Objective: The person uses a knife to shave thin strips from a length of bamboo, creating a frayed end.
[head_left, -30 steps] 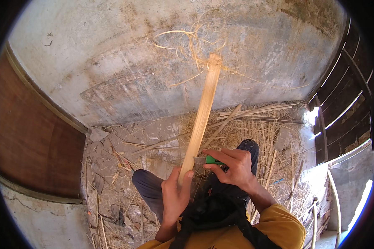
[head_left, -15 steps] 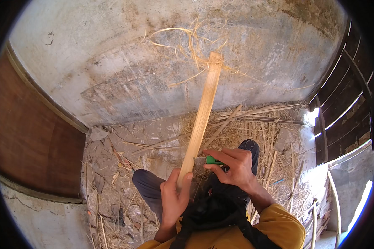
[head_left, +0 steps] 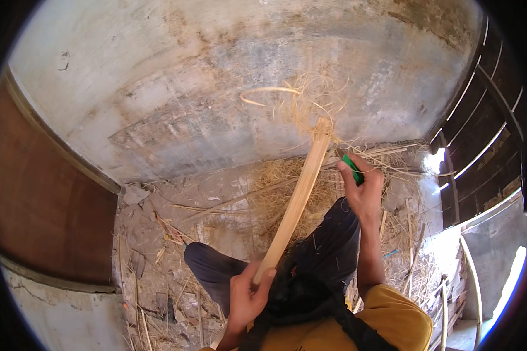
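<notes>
My left hand [head_left: 247, 297] is closed around the near end of a long, pale bamboo strip [head_left: 297, 205], which slants up and away from me to the right. Thin curled shavings [head_left: 303, 108] hang in a tangle at the strip's far end. Close to that end, on its right side, my right hand [head_left: 367, 190] grips a knife with a green handle [head_left: 352, 168]. Its short blade points toward the strip's edge; whether it touches the strip I cannot tell.
Fibrous shavings [head_left: 284, 175] and several thin sticks cover the floor below and beyond my bent knees. A stained concrete wall [head_left: 187, 117] rises in front. To the left stands a brown wooden panel [head_left: 52, 199]; dark slats [head_left: 480, 146] with light gaps are at the right.
My right hand with the knife has moved away from me along the strip, from near my left hand to the far end. The strip's far end has dropped nearer and shifted right.
</notes>
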Tool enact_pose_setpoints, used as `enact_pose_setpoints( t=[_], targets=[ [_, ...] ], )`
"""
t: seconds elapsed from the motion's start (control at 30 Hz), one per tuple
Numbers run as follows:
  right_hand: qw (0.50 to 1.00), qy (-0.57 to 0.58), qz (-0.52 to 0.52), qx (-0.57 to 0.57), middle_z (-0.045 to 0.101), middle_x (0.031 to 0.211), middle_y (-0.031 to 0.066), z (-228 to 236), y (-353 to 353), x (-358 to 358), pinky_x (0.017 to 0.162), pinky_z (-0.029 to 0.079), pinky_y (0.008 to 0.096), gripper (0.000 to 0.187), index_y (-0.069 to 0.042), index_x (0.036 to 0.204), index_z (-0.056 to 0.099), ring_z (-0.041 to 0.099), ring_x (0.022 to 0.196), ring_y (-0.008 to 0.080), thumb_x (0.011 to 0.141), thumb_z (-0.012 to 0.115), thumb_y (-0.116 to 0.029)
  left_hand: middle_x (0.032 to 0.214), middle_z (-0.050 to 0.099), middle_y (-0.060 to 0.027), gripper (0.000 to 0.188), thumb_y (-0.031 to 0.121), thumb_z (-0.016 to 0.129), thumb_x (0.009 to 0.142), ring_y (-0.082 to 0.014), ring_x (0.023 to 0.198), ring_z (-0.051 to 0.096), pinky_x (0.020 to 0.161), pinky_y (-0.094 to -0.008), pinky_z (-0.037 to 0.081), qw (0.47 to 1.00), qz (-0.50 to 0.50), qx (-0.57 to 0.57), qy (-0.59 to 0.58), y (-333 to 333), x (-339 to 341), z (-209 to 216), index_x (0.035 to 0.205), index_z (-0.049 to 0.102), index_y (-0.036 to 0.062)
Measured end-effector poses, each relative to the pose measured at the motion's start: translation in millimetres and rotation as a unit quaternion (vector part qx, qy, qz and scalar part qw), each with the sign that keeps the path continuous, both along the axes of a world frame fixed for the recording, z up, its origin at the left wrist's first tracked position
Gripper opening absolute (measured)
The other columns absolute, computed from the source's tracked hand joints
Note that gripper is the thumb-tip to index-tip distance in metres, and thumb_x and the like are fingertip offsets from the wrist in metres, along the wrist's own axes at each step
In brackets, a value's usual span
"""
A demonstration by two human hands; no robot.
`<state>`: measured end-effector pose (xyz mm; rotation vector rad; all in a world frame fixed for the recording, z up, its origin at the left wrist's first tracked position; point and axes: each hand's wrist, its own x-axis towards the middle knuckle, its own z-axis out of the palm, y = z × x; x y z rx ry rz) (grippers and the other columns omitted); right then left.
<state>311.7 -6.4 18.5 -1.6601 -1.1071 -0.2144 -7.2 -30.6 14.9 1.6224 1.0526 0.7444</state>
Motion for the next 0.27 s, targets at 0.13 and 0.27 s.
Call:
enact_pose_setpoints(
  t=[0.13, 0.27],
  targets=[
    [0.992, 0.073, 0.092, -0.049, 0.062, 0.068, 0.0092, -5, -6, -12, 0.058, 0.045, 0.0321, 0.028, 0.000, 0.113, 0.077, 0.054, 0.059, 0.0160, 0.099, 0.078, -0.025, 0.067, 0.064, -0.0017, 0.016, 0.014, 0.069, 0.106, -0.0029, 0.059, 0.057, 0.051, -0.0249, 0.043, 0.999, 0.027, -0.037, 0.004, 5, -4, -9, 0.107, 0.071, -0.0014],
    [0.965, 0.120, 0.231, -0.032, 0.063, 0.073, 0.0082, -22, -5, -25, 0.062, 0.046, 0.0305, 0.031, -0.004, 0.119, 0.076, 0.056, 0.064, 0.0145, 0.100, 0.077, -0.029, 0.069, 0.070, -0.0037, 0.017, 0.014, 0.068, 0.107, -0.0058, 0.062, 0.067, 0.052, -0.0255, 0.048, 0.997, 0.031, -0.058, -0.027, 10, -2, -8, 0.115, 0.072, -0.0007]
  ],
)
